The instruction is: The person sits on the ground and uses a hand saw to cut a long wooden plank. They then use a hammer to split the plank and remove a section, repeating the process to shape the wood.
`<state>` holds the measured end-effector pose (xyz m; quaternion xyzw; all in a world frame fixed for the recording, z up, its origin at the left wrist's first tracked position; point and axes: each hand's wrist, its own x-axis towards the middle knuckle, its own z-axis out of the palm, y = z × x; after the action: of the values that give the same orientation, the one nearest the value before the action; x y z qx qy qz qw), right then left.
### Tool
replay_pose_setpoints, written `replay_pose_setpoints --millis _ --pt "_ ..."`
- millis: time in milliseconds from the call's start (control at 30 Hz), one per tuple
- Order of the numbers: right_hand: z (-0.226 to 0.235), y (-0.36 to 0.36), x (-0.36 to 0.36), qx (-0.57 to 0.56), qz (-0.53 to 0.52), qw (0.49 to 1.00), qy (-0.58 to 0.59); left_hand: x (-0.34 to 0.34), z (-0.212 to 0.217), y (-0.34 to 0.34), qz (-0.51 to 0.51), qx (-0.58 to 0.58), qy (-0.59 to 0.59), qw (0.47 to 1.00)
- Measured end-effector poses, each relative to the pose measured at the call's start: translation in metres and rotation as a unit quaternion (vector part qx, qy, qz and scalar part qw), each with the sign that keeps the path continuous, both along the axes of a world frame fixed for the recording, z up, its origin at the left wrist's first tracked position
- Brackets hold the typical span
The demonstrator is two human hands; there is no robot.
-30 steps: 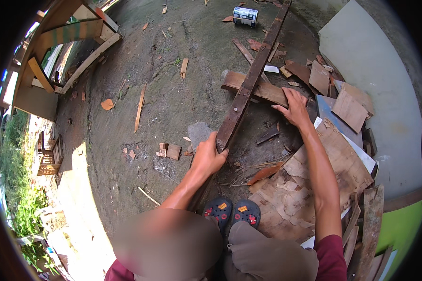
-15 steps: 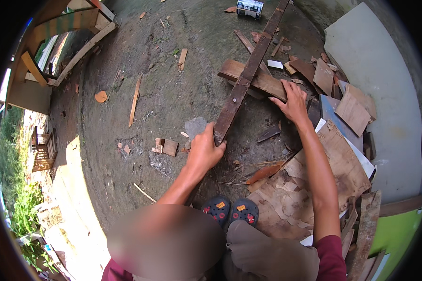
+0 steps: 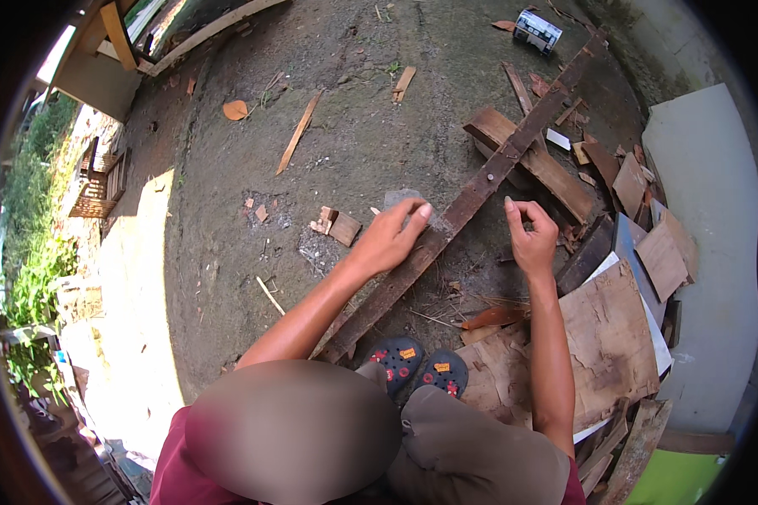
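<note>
A long dark wooden strip (image 3: 446,231) runs slantwise from near my feet to the far right, with a nail head (image 3: 490,178) showing on its upper face. Beneath it, a shorter thick wooden block (image 3: 556,183) lies crosswise. My left hand (image 3: 393,238) is open beside the strip's left edge, its thumb reaching over or close to the wood; whether it touches, I cannot tell. To the right of the strip, my right hand (image 3: 534,238) is raised, fingers loosely curled and thumb apart, with nothing visible in it. It is clear of the block.
Broken plywood sheets (image 3: 602,345) and scrap pieces are heaped along the right, against a pale panel (image 3: 703,236). Small wood offcuts (image 3: 344,228) lie left of my left hand. A printed can-like container (image 3: 536,32) rests at the far right. My clogs (image 3: 398,360) stand below the strip.
My left hand has let go of the strip, whose near end now reaches closer to my feet. My right hand has released the block and drawn back. The view has shifted.
</note>
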<state>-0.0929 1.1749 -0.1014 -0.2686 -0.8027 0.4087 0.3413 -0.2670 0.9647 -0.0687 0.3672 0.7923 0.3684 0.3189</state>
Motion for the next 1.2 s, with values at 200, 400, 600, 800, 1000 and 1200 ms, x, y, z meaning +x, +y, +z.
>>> replay_pose_setpoints --millis 200,400,600,800,1000,1200 --pt "-0.041 -0.031 -0.006 -0.190 0.018 0.980 -0.058 -0.054 -0.038 -0.015 -0.041 -0.048 0.100 0.993" --pt "-0.051 -0.023 -0.004 -0.237 0.027 0.971 -0.029 -0.044 -0.058 0.003 -0.203 -0.139 0.263 0.933" --pt "-0.003 -0.024 0.028 -0.247 0.002 0.967 -0.063 -0.066 -0.013 -0.019 -0.023 -0.070 0.191 0.979" --pt "0.121 -0.062 0.034 -0.336 0.081 0.925 -0.157 -0.047 0.134 -0.069 0.047 -0.048 0.174 0.982" --pt "0.280 -0.161 -0.025 -0.392 0.158 0.898 -0.118 0.016 0.289 -0.119 0.099 -0.042 0.113 0.988" --pt "0.388 -0.245 -0.025 -0.445 0.261 0.792 -0.326 0.088 0.393 -0.207 0.204 -0.052 0.046 0.976"
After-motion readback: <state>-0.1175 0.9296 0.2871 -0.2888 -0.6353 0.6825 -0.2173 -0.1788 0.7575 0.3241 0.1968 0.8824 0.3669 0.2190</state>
